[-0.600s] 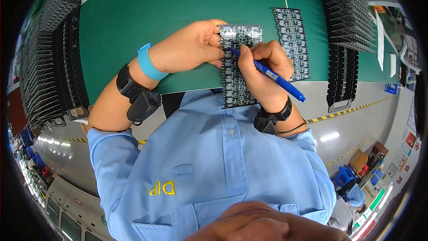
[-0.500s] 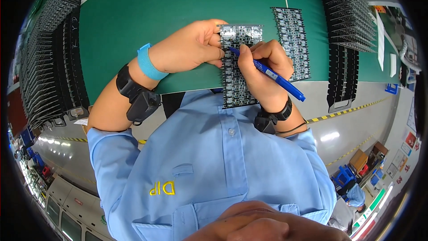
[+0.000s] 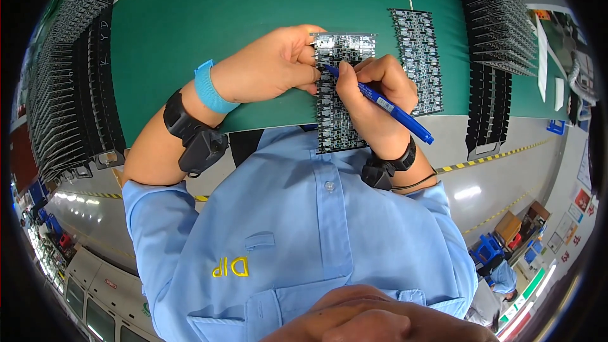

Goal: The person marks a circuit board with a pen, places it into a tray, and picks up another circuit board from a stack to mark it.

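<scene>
A circuit board panel (image 3: pixel 332 114), dark with rows of small silvery parts, reaches over the front edge of the green table toward my shirt. My left hand (image 3: pixel 285 63) grips its left edge between thumb and curled fingers. In my right hand (image 3: pixel 378 98) is a blue marker pen (image 3: pixel 399 116), slanted, its tip end close to the panel's upper left part beside my left thumb. The exact tip contact is too small to make out. Part of the panel is hidden under my right hand. A second circuit board panel (image 3: pixel 419 60) lies flat on the table just right of it.
Black racks filled with upright boards stand at the left (image 3: pixel 57 101) and at the right (image 3: pixel 497 25) of the green table (image 3: pixel 209 12). Behind me is a grey floor with yellow-black tape (image 3: pixel 487 157). Another person (image 3: pixel 505 277) is far off at the lower right.
Both hands, the pen and the held panel stay almost where they were. The view has shifted very slightly.
</scene>
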{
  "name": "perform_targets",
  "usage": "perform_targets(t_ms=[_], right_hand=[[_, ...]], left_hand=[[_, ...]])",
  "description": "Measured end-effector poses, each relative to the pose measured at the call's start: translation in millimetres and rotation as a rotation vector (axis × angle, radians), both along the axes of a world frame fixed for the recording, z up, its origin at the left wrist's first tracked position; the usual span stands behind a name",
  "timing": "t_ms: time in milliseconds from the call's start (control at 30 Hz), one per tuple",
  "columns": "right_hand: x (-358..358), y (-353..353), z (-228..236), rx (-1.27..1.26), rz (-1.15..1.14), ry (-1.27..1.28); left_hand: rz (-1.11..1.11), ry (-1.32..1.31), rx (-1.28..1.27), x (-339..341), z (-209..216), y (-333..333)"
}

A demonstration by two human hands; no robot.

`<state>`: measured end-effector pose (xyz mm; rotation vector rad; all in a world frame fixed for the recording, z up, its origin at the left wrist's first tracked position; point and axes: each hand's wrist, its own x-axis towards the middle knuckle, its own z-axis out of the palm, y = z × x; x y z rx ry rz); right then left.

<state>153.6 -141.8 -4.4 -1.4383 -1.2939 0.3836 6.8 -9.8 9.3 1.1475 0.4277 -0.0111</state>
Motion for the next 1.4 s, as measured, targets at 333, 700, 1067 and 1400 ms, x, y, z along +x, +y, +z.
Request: perform_targets(t_ms=[333, 700, 1067, 1400], right_hand=[[0, -5, 7, 0.021, -0.018, 0.027], [0, -12, 1, 0.024, 0.030, -0.001], [-2, -12, -1, 0.013, 0.030, -0.017], [-1, -11, -1, 0.003, 0.034, -0.036]], left_hand=[[0.008, -0.025, -0.009, 1, 0, -1], [0.003, -0.034, -0.020, 1, 1, -1], [0.023, -0.051, -0.032, 1, 0, -2], [0.016, -0.056, -0.029, 1, -1, -2]])
